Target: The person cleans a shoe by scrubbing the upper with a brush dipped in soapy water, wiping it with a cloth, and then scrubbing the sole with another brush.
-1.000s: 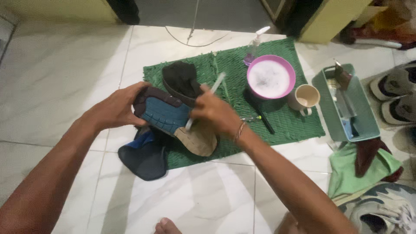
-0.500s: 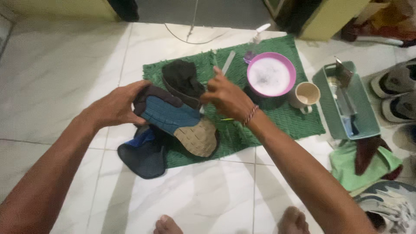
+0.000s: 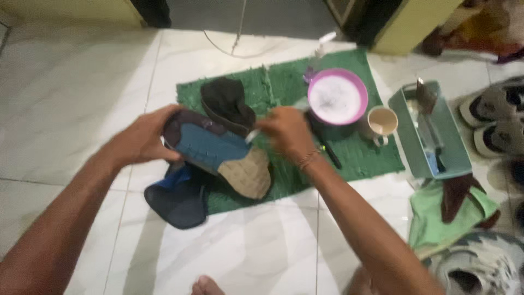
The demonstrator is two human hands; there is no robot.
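Observation:
My left hand [image 3: 144, 136] grips the heel end of a dark shoe [image 3: 218, 155] turned sole up, its sole blue at the heel and tan at the toe. My right hand [image 3: 286, 134] is closed on a white brush [image 3: 252, 135] whose tip touches the sole's edge. The shoe hangs over a green shaggy mat [image 3: 349, 150]. A dark blue insole or cloth [image 3: 177, 199] lies under it on the tiles. A second black shoe [image 3: 226, 104] stands on the mat behind.
A pink bowl [image 3: 337, 95] of foamy water and a cream mug [image 3: 380, 123] sit on the mat's right part. A teal tray [image 3: 431, 131] with tools, a green cloth [image 3: 436, 218] and other shoes [image 3: 491, 128] lie further right. My toes [image 3: 204, 285] show at the bottom.
My right hand lifted the brush away towards the bowl half a second ago, then came back down, and its tip is on the sole again. The view has blurred and shifted slightly.

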